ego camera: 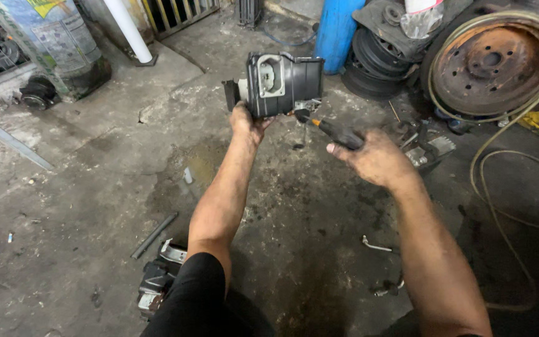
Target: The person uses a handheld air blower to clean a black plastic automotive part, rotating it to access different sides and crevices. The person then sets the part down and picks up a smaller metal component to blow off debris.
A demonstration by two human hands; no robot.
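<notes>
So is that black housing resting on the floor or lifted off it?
Lifted: the left hand holds the black housing in the air above the floor.

Housing left of screwdriver, wheel rim far right.

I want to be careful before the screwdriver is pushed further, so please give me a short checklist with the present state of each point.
1. Left hand grips the black housing from below: ok, it is lifted clear of the floor.
2. Right hand closed around the screwdriver handle: ok.
3. Screwdriver tip seated at the lower right edge of the housing: cannot tell, that spot is too small and dark.
4. Left fingers out of the tip's line: ok, they sit left of it.
5. Concrete floor under the housing dry: not ok, an oily stain lies there.
6. Loose metal rod away from the arms: ok.
</notes>
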